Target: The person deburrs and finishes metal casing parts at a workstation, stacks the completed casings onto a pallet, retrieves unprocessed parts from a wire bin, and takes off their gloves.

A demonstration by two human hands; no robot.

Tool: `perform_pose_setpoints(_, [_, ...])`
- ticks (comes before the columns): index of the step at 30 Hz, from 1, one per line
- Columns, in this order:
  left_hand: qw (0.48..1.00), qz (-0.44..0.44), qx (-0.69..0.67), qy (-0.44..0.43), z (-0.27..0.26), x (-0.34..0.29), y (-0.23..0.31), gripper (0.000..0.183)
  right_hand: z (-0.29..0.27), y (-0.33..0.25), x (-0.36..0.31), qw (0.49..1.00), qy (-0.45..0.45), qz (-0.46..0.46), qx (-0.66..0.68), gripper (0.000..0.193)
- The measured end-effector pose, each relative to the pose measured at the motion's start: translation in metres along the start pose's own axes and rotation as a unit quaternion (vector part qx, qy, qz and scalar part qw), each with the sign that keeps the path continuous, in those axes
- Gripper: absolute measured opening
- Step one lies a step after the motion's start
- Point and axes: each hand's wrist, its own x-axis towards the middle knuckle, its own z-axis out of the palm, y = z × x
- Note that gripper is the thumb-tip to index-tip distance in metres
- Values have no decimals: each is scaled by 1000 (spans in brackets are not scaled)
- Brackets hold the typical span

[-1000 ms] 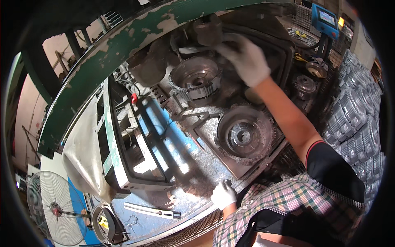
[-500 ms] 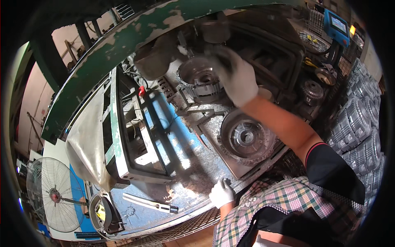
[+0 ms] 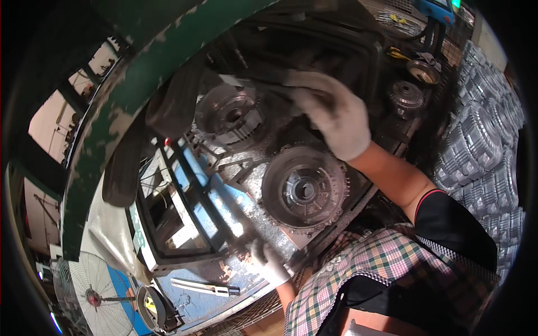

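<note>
My right hand (image 3: 330, 115), in a dirty white glove, reaches forward over the machine bed, between the far round metal hub (image 3: 230, 115) and the near toothed drum (image 3: 305, 190). Its fingers curl around something dark; blur hides what it is. My left hand (image 3: 268, 262), also gloved, rests low on the metal edge of the bed (image 3: 235, 224), fingers closed against it. Both round parts sit flat on the grimy grey plate.
A thick green painted beam (image 3: 112, 123) arcs across the upper left. Stacks of ribbed silver castings (image 3: 482, 151) fill the right side. More gear-like parts (image 3: 406, 95) lie at the back right. A white floor fan (image 3: 92, 294) stands lower left, a metal bar (image 3: 204, 288) near it.
My right hand has come back and down from the far hub toward the near drum. The view has shifted closer over the machine. My left hand stays on the bed's edge.
</note>
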Motion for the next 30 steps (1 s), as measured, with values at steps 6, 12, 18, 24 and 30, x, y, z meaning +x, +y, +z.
perform_pose_setpoints(6, [940,294,118,-125,0,0,77,81,-54,94,-39,980,94,68,-161,26])
perform_pose_setpoints(12, [706,493,423,-281,22,12,126,48,-79,223,-91,795,-164,209,-546,49])
perform_pose_setpoints(18, [695,560,351,-285,28,27,124,22,-82,250,-118,751,-146,113,-633,52])
perform_pose_setpoints(24, [756,537,259,-269,32,20,112,50,-93,149,-158,905,-66,163,-388,38])
perform_pose_setpoints(30, [926,194,-118,-302,39,-14,112,67,-96,13,-201,945,-106,62,-304,20])
